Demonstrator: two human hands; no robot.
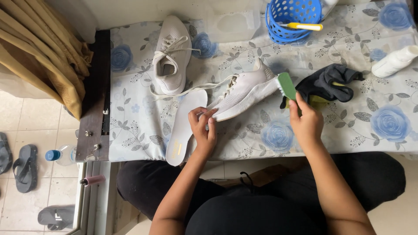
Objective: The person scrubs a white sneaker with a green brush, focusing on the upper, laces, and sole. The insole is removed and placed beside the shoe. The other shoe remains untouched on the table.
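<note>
White, and tipped onto its side on the flowered tablecloth (348,130), the sneaker (244,93) lay near the table's front edge; we noted the left hand (203,130) pinching its toe end, fingers curled tight on the sole rim, with a loose insole (183,126) just beside that hand. The right hand (307,124) was closed around a green scrub brush (287,86), whose bristles met the sneaker's heel. Behind, we recorded a second white sneaker (170,56) upright, a blue perforated basket (292,19), a dark cloth (331,82) near the brush, and a white bottle (394,62) lying well to the right.
</note>
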